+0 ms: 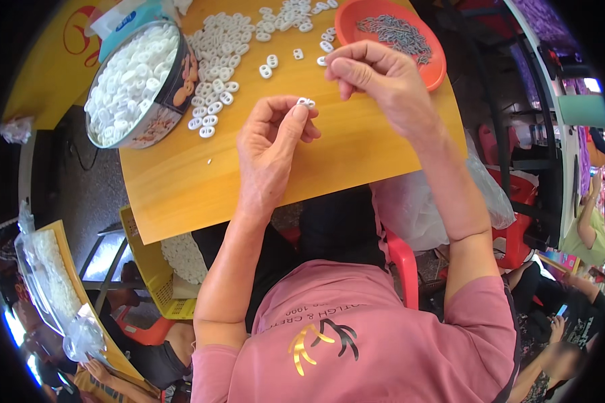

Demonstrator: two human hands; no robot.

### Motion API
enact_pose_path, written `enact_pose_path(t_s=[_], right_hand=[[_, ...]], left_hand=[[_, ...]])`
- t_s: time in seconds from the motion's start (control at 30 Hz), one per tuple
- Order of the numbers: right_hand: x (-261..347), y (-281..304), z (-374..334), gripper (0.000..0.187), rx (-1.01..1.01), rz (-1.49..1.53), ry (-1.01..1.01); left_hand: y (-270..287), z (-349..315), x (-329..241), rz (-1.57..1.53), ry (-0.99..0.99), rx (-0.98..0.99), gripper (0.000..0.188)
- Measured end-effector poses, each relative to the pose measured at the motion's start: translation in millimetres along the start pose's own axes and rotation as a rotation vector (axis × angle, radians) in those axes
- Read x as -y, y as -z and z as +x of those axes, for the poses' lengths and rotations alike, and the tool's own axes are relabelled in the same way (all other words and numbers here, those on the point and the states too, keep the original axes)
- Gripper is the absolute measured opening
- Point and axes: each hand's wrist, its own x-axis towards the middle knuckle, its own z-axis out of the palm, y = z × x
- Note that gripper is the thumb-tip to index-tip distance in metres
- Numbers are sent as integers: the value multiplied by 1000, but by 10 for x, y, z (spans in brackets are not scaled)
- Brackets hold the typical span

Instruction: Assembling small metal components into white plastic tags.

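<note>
My left hand (269,138) pinches a small white two-holed plastic piece (306,103) between thumb and fingertips, just above the table. To its right and a little farther off, my right hand (386,77) is raised with thumb and fingers closed together. Whatever its fingertips hold, if anything, is too small to make out. An orange bowl (438,64) beside the right hand contains many thin grey metal pieces (396,35). Similar white plastic pieces (223,50) lie heaped on the far part of the table, with a few loose ones (269,66) in front of my hands.
A large round tin (175,107) full of white pieces stands on the far left of the yellow-brown table (181,181). Behind it sits a pale blue packet (124,23). Below the table's left edge is a yellow crate (144,275). Other people sit at both sides.
</note>
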Motion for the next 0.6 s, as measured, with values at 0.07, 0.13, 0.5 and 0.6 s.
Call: enact_pose_path(t_s=[0.07, 0.13, 0.5, 0.6], right_hand=[[-55, -107, -69, 21, 33, -2, -42], [-129, -174, -112, 22, 32, 0, -36], [-190, -244, -166, 23, 42, 38, -89], [-195, -250, -172, 23, 47, 25, -81]], left_hand=[[6, -2, -6, -6, -10, 15, 15], [9, -5, -13, -6, -9, 15, 15], [20, -29, -31, 28, -12, 41, 18], [21, -24, -17, 6, -19, 41, 16]])
